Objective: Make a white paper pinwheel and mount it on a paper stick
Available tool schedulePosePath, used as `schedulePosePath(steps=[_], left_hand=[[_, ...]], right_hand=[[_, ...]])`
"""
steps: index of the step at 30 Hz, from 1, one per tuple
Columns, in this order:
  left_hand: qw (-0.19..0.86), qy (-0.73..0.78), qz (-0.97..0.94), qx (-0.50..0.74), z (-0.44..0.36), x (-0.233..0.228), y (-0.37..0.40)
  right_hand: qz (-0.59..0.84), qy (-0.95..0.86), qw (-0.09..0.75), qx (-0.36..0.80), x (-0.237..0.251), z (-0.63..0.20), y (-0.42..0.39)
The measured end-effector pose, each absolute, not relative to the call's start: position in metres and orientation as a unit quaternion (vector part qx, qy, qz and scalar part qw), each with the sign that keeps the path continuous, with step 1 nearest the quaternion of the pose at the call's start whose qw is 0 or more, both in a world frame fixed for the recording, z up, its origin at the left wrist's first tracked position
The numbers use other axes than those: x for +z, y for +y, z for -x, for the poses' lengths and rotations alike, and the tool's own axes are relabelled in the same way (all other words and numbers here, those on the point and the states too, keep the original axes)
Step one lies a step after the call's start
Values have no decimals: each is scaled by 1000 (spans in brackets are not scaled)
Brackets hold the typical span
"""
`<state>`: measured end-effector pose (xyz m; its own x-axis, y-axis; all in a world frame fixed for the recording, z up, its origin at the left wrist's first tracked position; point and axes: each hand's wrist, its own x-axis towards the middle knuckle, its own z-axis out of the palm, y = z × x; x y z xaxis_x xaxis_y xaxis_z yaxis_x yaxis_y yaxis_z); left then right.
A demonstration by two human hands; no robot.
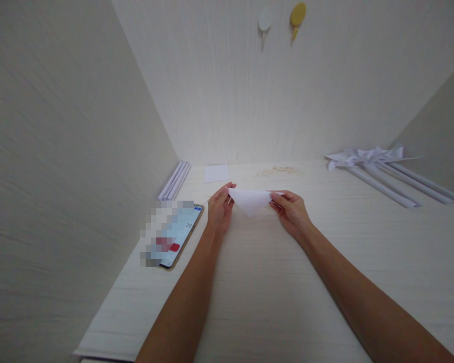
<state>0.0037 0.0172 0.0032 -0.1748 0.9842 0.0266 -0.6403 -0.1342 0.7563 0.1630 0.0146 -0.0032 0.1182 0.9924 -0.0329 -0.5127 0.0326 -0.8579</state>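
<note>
A sheet of white paper [249,199], folded into a triangle, is held between my two hands with its point toward me and its long edge away. My left hand [221,205] pinches the left corner between thumb and fingers. At the opposite corner, my right hand [290,209] grips the paper the same way. Just beyond my left hand, a flat white paper piece [217,173] lies on the table near the back wall.
Rolled white paper tubes [174,180] lie by the left wall, with a phone [179,237] nearer me. At the right rest several paper pinwheels [366,157] on paper sticks [386,186]. A white hook [265,20] and a yellow hook [298,15] are on the back wall [227,101].
</note>
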Motion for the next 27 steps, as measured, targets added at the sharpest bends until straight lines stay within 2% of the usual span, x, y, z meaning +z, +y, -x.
schedulePosePath(steps=[27], left_hand=[[562, 319, -287, 707, -4, 3, 18]], right_hand=[[384, -328, 639, 580, -6, -164, 16]])
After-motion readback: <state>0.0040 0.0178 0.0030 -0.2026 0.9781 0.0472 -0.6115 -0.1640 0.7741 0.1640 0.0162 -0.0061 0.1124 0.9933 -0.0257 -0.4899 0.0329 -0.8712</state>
